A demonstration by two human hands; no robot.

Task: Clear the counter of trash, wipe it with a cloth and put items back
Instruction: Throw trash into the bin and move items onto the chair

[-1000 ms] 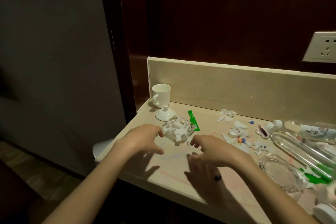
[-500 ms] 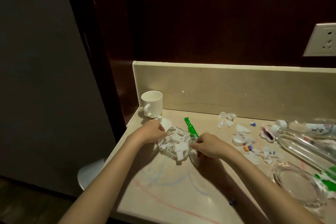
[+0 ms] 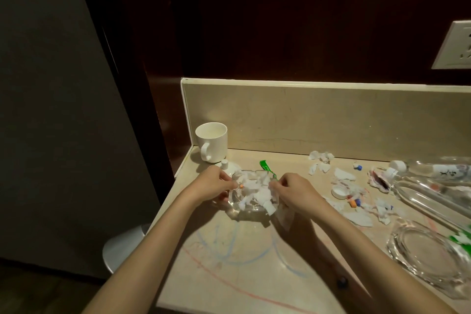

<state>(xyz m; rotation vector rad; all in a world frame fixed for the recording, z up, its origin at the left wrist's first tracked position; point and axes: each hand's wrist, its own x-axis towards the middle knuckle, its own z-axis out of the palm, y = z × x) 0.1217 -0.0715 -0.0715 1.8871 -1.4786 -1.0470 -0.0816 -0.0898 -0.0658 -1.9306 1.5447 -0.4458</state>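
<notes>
Beige bench (image 3: 254, 270) at centre frame: left hand (image 3: 212, 186) and right hand (image 3: 295, 191) each grip a glass ashtray (image 3: 252, 196) stuffed with paper scraps. Next, probably lift and dump it.

Clear glossy glass ashtray (image 3: 252, 205) holds torn white paper scraps (image 3: 257, 187); beige counter (image 3: 254, 262) looks smooth, polished stone.

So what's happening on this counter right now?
A person grips a glass ashtray full of torn paper scraps with the left hand and right hand, one on each side. More scraps, caps and plastic bottles litter the counter. A white mug stands in the back corner.
</notes>
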